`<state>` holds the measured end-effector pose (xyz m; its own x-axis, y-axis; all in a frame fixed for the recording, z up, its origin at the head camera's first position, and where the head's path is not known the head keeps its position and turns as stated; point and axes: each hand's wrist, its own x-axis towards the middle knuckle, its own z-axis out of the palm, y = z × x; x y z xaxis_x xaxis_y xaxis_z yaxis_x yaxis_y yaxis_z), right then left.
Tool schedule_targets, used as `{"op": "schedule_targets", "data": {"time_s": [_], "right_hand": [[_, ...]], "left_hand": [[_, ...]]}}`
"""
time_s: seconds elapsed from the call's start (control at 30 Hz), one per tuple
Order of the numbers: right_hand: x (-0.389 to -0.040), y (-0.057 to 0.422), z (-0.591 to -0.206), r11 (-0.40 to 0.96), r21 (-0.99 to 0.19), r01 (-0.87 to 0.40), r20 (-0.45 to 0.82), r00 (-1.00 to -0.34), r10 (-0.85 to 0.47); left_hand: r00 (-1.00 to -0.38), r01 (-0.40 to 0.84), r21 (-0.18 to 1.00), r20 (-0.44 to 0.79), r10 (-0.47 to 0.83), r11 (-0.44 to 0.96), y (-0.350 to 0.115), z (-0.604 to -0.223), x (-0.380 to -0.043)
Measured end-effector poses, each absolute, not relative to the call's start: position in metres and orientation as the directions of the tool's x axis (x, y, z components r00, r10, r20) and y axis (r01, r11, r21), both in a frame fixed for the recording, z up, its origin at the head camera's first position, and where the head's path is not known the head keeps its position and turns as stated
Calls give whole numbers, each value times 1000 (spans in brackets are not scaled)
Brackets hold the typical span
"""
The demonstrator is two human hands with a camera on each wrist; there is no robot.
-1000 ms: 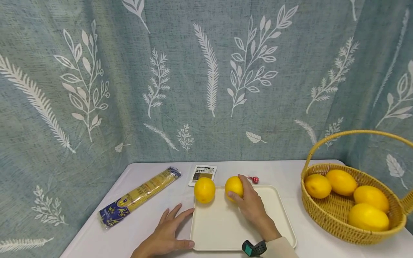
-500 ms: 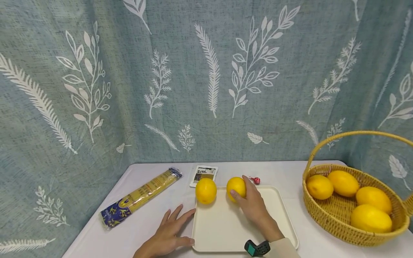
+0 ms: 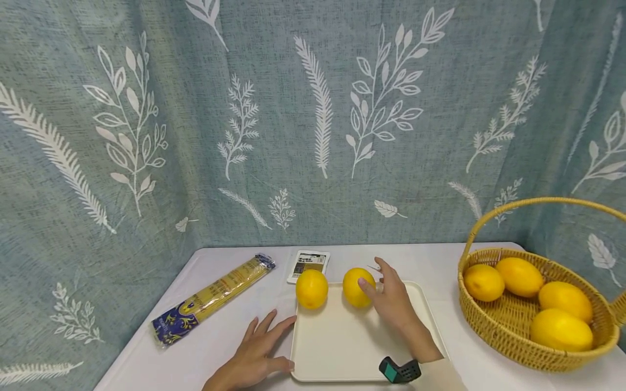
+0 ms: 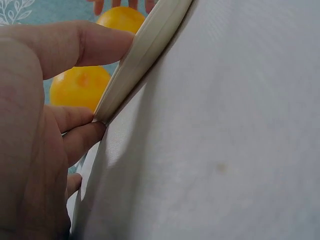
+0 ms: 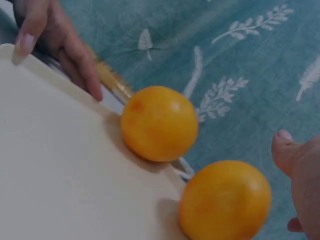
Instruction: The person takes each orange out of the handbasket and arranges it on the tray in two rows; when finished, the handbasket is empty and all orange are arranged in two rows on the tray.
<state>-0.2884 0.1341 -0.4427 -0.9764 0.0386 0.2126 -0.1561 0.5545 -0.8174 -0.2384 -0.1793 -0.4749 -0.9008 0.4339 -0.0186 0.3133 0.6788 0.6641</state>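
Note:
Two round yellow lemons sit at the far edge of a cream rectangular tray (image 3: 332, 347), the left lemon (image 3: 311, 289) at its corner and the right lemon (image 3: 358, 288) near the middle. Beside the right lemon is my right hand (image 3: 393, 298), fingers spread; its thumb overlaps the fruit in the head view but stands apart from it in the right wrist view. My left hand (image 3: 251, 350) rests along the tray's left side, its thumb (image 4: 105, 44) and fingertips touching the rim. In the right wrist view, both lemons (image 5: 160, 124) sit at the tray's rim.
A wicker basket (image 3: 513, 347) with several lemons (image 3: 559, 329) stands at the right, its handle arching high. Left of the tray lies a pack of spaghetti (image 3: 212, 298). Behind it is a small white packet (image 3: 309, 262). A leaf-patterned curtain (image 3: 293, 136) hangs behind the table.
My right hand has let go of the right lemon and drawn back to the right, fingers lifting and spreading; it now covers the small red lollipop behind the tray. The left hand stays put.

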Motion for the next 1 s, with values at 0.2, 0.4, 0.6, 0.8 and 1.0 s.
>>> {"op": "schedule_targets", "data": {"time_s": [0.2,0.4,0.6,0.8,1.0], "right_hand": [[-286,159,-422,589,-789,-178,271,-960,74],[-277,194,-400,642,-739,-206,341,-935,92],[-264,220,-383,646,-744,-173,376,-907,190],[-259,241,-381,629,-775,-65,389,-833,393],[-259,262,-390,578,-815,50,353,-748,562]], "left_hand": [[-911,289,667,-29,412,687,-177,-476,-239],[-911,294,664,-23,412,687,-177,-476,-238],[-911,295,662,-22,411,689,-177,-474,-236],[-914,286,664,-28,405,691,-177,-474,-236],[-918,276,664,-33,396,695,-176,-474,-236]]}}
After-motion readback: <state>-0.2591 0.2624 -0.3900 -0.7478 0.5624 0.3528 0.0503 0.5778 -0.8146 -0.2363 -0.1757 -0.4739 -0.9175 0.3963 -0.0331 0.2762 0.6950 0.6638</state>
